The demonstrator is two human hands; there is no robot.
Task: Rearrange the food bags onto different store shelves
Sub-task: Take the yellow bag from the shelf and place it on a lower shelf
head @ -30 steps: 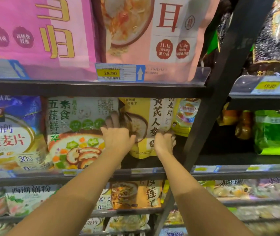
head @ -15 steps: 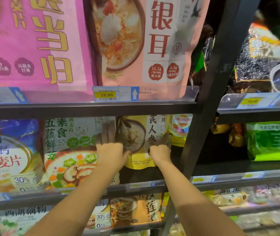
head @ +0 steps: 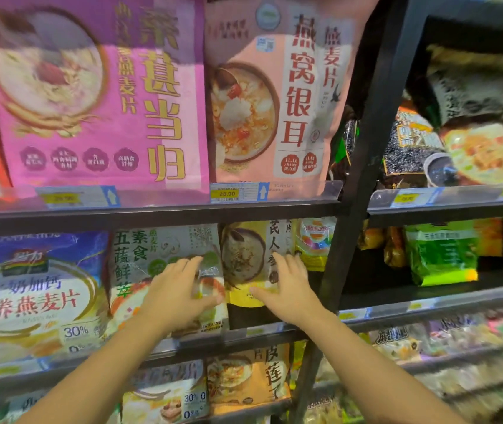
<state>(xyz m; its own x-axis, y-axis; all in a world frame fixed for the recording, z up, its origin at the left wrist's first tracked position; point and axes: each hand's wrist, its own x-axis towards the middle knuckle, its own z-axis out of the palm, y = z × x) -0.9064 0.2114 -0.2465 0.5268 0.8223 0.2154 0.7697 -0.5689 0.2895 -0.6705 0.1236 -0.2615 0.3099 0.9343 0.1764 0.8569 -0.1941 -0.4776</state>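
Yellow bag [head: 255, 264] upright, front outward | left hand [head: 176, 293] spread, released | right hand [head: 287, 289] spread, released

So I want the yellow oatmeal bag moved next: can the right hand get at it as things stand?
Probably yes. The right hand already lies with straight fingers on the front of the yellow oatmeal bag, and nothing stands before it. The green-and-white oatmeal bag, under the left hand, sits close beside it.

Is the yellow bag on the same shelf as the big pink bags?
No, the yellow bag stands one shelf below the pink bags, between both hands.
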